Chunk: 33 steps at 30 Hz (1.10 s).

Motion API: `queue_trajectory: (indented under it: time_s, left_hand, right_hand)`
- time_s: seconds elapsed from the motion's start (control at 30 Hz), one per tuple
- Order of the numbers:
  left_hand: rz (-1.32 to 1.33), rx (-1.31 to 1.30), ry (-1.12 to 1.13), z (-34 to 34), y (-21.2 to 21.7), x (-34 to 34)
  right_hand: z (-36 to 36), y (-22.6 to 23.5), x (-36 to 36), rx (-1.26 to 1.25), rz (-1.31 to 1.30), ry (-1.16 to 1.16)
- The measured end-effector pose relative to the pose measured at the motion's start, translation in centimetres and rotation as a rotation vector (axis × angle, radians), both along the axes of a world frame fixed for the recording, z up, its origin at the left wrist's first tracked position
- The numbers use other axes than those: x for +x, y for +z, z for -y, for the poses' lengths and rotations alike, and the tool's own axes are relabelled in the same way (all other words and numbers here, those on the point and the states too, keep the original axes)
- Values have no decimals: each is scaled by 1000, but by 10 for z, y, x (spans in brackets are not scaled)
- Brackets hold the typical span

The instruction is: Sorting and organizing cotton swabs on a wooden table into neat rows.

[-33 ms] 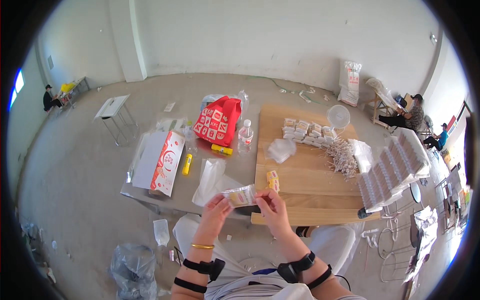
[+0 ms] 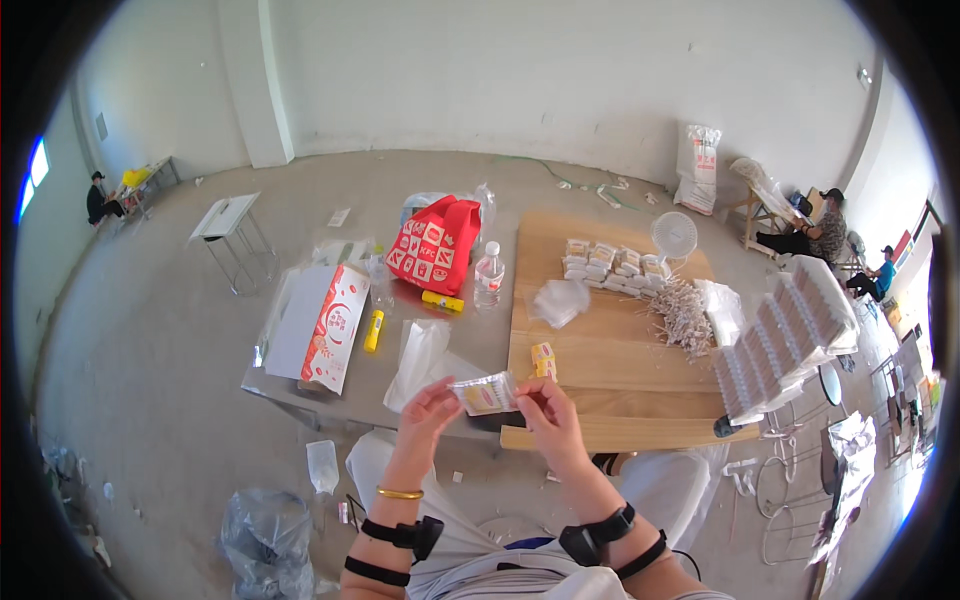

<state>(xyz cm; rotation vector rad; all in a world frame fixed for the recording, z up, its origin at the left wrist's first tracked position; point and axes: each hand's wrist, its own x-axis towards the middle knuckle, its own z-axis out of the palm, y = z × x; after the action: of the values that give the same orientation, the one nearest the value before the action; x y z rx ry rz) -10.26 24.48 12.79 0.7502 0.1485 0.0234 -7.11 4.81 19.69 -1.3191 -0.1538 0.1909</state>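
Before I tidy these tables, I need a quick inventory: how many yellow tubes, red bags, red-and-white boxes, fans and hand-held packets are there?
Yellow tubes: 2
Red bag: 1
Red-and-white box: 1
Fan: 1
Hand-held packet: 1
Total: 6

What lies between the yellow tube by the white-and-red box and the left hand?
The head view shows a whitish sheet on the grey table between the yellow tube and left hand.
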Motion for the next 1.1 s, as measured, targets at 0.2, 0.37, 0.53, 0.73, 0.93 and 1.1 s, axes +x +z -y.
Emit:
queue_trajectory:
  time_s: [0.2, 0.37, 0.53, 0.73, 0.93, 1.1]
  left_hand:
    - [339, 1084, -54, 49, 96, -24]
    - [313, 1013, -217, 74, 101, -37]
    - [345, 890, -318, 93, 104, -44]
    - [365, 750, -362, 104, 105, -51]
    - [372, 782, -369, 116, 116, -55]
    - [338, 823, -389, 124, 116, -56]
  right_hand:
    - [55, 30, -18, -421, 327, 171]
    - [74, 63, -41, -525, 733, 49]
    - [94, 64, -54, -352, 688, 206]
    - [108, 71, -66, -424, 750, 206]
    - [121, 69, -66, -362, 727, 127]
    - [126, 69, -65, -244, 621, 80]
